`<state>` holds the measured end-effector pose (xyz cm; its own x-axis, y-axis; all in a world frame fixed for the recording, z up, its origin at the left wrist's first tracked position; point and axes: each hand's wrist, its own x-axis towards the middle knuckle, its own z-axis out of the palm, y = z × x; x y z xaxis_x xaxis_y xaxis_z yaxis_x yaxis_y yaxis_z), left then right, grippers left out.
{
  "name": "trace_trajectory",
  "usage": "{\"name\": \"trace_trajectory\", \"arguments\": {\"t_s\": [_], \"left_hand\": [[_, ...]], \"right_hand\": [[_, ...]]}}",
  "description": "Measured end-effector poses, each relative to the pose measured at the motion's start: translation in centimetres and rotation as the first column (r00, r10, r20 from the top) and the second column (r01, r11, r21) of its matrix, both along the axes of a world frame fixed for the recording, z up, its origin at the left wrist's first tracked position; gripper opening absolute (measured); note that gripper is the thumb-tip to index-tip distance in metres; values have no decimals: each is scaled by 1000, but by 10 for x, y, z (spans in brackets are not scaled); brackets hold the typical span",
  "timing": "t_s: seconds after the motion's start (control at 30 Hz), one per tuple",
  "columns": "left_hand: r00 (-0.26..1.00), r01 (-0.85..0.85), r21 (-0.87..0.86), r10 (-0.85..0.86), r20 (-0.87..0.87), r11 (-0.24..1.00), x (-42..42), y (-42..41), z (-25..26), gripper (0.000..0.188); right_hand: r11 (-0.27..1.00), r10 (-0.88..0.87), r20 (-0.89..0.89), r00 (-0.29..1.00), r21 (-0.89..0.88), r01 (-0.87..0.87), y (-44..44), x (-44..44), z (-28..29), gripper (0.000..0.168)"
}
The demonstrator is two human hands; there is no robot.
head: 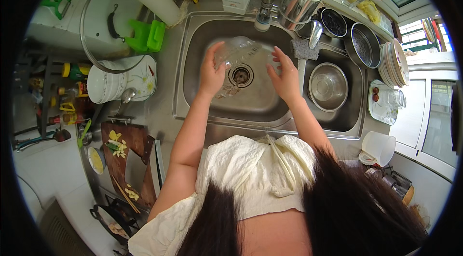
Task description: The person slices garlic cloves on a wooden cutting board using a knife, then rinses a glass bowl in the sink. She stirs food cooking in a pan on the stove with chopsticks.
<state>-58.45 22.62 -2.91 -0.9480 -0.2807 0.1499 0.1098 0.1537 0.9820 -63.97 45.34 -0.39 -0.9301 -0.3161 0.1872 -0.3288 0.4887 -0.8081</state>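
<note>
My left hand grips the near left side of a clear, ridged bowl or container, tilted above the large steel sink basin. Whether it is glass or plastic I cannot tell. My right hand hovers over the basin's right side, fingers apart and nothing plainly in them. Beneath and between the hands lies the sink drain. Wet, pale scraps lie beside it. Above the basin's far rim hangs the faucet spout, joined to a chrome filter housing.
In the smaller right basin sits a steel bowl; a grey cloth drapes over the divider. Stacked plates stand farther right. At left are white bowls, a glass lid, and a cutting board bearing a cleaver.
</note>
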Motion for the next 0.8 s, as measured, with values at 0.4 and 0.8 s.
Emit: {"name": "trace_trajectory", "arguments": {"t_s": [0.4,0.8], "left_hand": [[921,-151,-513,-68,-383,845,8,10,61,60],[920,-337,-672,79,-384,660,19,9,40,63]], "right_hand": [[942,228,-119,966,279,-188,-20,-14,29,50],[995,101,-417,903,56,-85,-23,12,-11,64]]}}
